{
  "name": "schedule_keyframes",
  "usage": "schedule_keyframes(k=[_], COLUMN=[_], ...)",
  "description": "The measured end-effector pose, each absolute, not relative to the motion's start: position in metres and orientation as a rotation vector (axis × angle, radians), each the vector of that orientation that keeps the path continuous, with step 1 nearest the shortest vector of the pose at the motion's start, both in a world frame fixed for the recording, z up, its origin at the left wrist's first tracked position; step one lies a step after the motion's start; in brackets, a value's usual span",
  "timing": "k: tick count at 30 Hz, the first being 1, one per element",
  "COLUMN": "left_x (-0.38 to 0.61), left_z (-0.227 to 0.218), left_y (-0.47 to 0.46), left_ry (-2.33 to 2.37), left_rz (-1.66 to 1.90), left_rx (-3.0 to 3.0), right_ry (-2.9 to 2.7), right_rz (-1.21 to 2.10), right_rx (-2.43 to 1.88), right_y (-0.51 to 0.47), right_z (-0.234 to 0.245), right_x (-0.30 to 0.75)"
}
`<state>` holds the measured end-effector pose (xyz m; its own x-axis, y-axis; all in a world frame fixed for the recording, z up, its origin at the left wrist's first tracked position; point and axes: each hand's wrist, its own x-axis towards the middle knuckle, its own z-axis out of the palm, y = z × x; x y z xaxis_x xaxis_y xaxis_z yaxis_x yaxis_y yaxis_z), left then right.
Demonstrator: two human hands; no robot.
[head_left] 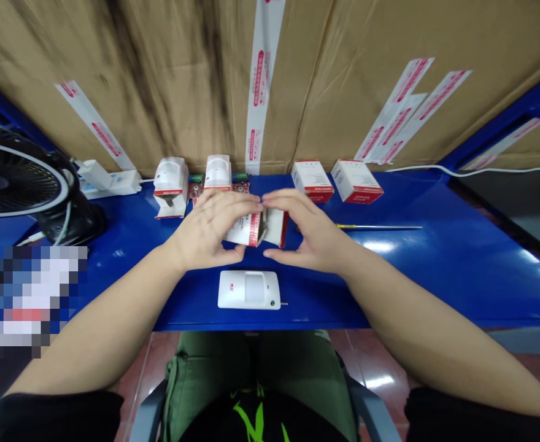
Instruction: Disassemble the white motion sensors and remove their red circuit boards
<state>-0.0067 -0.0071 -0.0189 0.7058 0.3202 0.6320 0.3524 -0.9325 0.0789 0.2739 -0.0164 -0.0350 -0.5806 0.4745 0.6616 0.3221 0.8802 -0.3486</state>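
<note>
1. White-and-red cardboard box point(246, 230): small, printed, tilted, with one end open and a pale flap loose there; it sits just above the motion sensor.
2. Left hand point(205, 230): curled over that box, fingers across its top.
3. Right hand point(309, 233): cupped around the box's open end, fingertips point(270, 199) touching it.
4. White motion sensor point(249, 290): lying flat, its pale window facing up, untouched.

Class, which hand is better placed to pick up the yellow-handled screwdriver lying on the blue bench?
Probably the right hand: the yellow-handled screwdriver lies just beside it on the blue bench. The left hand sits farther off, beyond the red-and-white box that both hands hold.
</note>
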Motion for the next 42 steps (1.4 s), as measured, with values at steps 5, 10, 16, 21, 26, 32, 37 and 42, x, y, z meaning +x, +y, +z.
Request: schedule_keyframes(k=[5, 10, 16, 21, 26, 32, 37, 42], left_x=[-0.006, -0.005, -0.034, -0.056, -0.050, -0.046, -0.043, -0.040], left_z=[-0.029, -0.035, -0.024, -0.020, -0.024, -0.026, -0.021, -0.019], left_y=[-0.010, -0.016, 0.011, 0.027, 0.028, 0.028, 0.025, 0.022], left_ry=[-0.572, -0.618, -0.980, -1.127, -1.094, -1.108, -1.099, -1.063], left_rz=[-1.295, -1.332, -1.516, -1.468, -1.260, -1.191, -1.119, -1.050], left_rx=[-3.047, -3.151, -2.407, -2.196, -2.320, -2.449, -2.637, -2.750], right_ry=[-2.320, -2.416, -2.118, -1.970, -2.203, -2.322, -2.382, -2.365], right_rz=[0.345, 0.373, 0.121, -0.071, -0.131, -0.129, 0.013, 0.103], right_rx=[-0.415, -0.457, -0.910, -1.308, -1.502, -1.609, -1.471, -1.510], right_y=[-0.009, -0.015, -0.008, -0.004, -0.011, -0.006, 0.020, 0.042], right_z=[-0.037, -0.031, -0.016, -0.032, -0.038, -0.026, -0.028, -0.030], right_x=[0.283, 0.287, 0.307, 0.296, 0.269, 0.256, 0.262, 0.260])
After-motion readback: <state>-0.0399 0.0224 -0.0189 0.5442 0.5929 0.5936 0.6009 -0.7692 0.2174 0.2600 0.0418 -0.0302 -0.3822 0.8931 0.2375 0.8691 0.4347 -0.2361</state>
